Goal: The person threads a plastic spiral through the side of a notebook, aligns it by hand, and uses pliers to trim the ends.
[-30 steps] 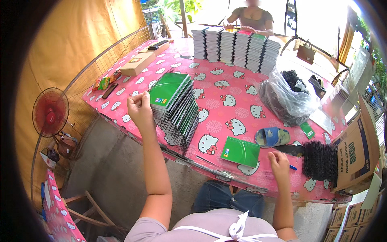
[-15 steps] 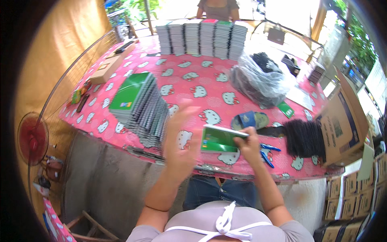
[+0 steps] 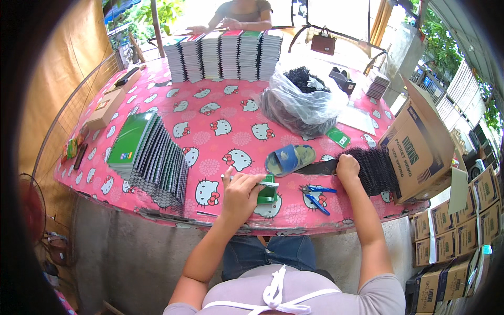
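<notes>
Near the table's front edge my left hand (image 3: 242, 193) is closed on a green notebook (image 3: 268, 195), tilted up with its white page edge on top. My fingers hide part of its cover. To the right, my right hand (image 3: 347, 169) has its fingers closed at the left end of a row of black spiral binding coils (image 3: 374, 170); how many coils it grips is hidden. Blue-handled pliers (image 3: 318, 198) lie between my hands. Beyond them is a blue slipper (image 3: 289, 159), with a dark flat strip (image 3: 317, 168) beside it.
A stack of green spiral notebooks (image 3: 149, 155) stands at the left. Tall notebook stacks (image 3: 223, 56) line the far edge, with a person (image 3: 241, 16) behind. A plastic bag of black coils (image 3: 299, 107), a green card (image 3: 338, 137) and an open carton (image 3: 420, 152) are at the right.
The notebook has passed from my right hand to my left, which came down onto it. My right hand has moved right to the black coils. The view has shifted.
</notes>
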### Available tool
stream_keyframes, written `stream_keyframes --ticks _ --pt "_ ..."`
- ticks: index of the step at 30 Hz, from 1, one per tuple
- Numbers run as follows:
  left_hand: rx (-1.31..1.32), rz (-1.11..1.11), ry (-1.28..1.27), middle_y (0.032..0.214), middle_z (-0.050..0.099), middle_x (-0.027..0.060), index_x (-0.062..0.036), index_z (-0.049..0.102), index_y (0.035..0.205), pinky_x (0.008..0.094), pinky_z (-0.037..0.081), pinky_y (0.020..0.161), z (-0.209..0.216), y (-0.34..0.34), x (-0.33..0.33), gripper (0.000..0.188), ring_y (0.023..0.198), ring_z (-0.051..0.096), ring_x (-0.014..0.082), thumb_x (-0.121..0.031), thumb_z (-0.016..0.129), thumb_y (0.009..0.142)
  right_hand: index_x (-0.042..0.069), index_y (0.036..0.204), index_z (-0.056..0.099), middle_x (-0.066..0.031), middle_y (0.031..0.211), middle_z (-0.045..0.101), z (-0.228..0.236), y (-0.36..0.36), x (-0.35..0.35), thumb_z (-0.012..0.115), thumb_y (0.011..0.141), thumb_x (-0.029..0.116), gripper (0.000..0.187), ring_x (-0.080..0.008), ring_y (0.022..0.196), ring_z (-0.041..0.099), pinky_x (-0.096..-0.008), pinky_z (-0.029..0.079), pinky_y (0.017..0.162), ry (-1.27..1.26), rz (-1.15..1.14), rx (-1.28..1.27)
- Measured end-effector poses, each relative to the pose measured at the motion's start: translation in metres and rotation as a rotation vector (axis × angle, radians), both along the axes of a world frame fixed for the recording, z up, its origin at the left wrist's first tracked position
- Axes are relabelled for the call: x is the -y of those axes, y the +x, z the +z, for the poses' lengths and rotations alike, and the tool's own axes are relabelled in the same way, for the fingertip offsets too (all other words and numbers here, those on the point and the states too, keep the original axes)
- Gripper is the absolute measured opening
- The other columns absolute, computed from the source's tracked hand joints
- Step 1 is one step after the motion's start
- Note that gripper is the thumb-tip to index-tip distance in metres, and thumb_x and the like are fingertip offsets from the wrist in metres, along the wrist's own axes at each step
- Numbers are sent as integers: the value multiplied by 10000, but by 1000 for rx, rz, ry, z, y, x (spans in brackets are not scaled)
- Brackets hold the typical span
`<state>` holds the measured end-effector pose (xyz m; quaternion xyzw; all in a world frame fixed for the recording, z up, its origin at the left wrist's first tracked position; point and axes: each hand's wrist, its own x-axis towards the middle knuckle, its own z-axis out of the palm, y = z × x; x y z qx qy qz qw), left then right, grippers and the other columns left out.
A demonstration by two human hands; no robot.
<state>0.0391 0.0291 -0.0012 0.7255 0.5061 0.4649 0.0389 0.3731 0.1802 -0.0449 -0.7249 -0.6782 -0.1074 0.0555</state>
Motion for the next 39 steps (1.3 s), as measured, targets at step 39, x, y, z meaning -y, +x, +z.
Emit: stream_keyframes --ticks 39 --pt "93 171 9 820 670 -19 -153 742 815 430 227 967 -3 10 15 163 868 554 148 -265 791 707 17 999 675 -79 828 657 75 -119 107 650 812 2 189 -166 735 612 -278 494 681 -371 788 -1139"
